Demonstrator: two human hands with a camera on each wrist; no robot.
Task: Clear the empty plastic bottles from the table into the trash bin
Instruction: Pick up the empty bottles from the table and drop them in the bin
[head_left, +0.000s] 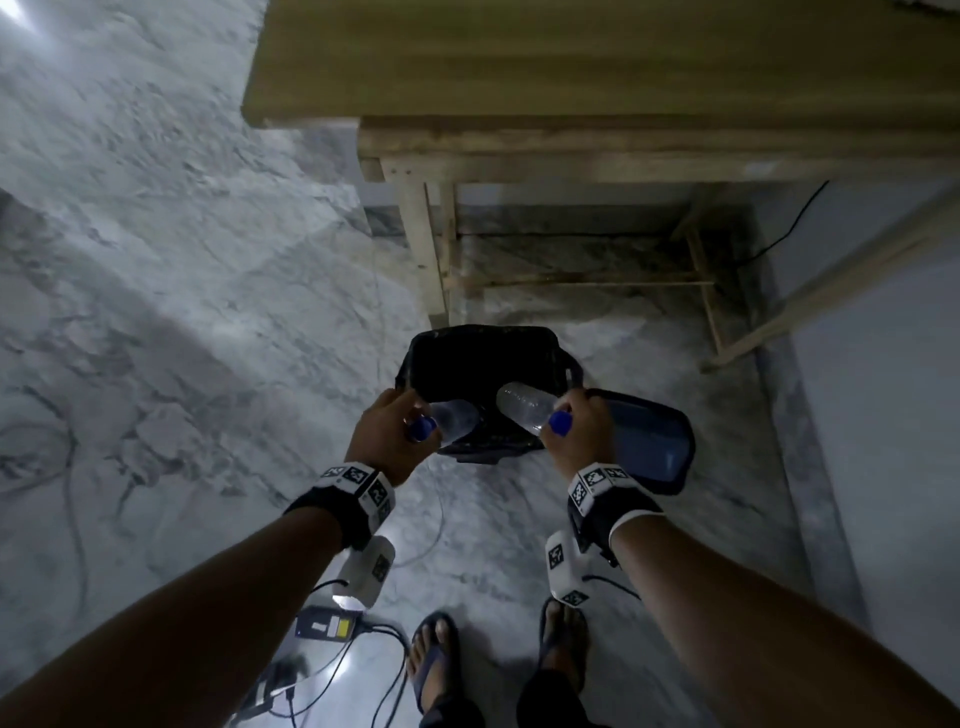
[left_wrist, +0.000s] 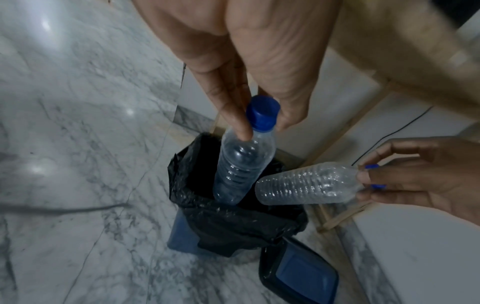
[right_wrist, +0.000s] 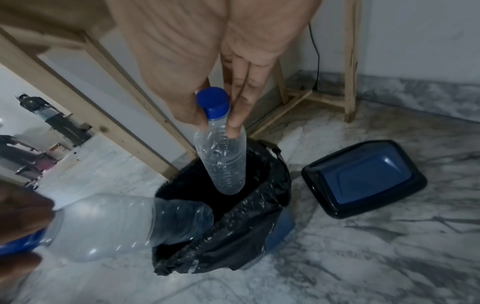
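From the head camera I see my left hand (head_left: 387, 436) and right hand (head_left: 574, 434) each pinching a clear bottle by its blue-capped neck over the open bin (head_left: 483, 364), which stands just clear of the table (head_left: 571, 62) leg.

Left wrist: my fingers (left_wrist: 233, 115) pinch the left bottle (left_wrist: 241, 164), its base past the bin's rim.

Right wrist: the right bottle (right_wrist: 221, 162) hangs above the opening; the lid (right_wrist: 363, 179) lies on the floor beside the bin.

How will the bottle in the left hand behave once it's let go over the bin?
Likely very light: the bottle looks empty, and the left hand holds it by fingertips at the blue cap. Its thin ribbed wall probably flexes. Hanging bottom-down over the bin liner, it should drop straight in.
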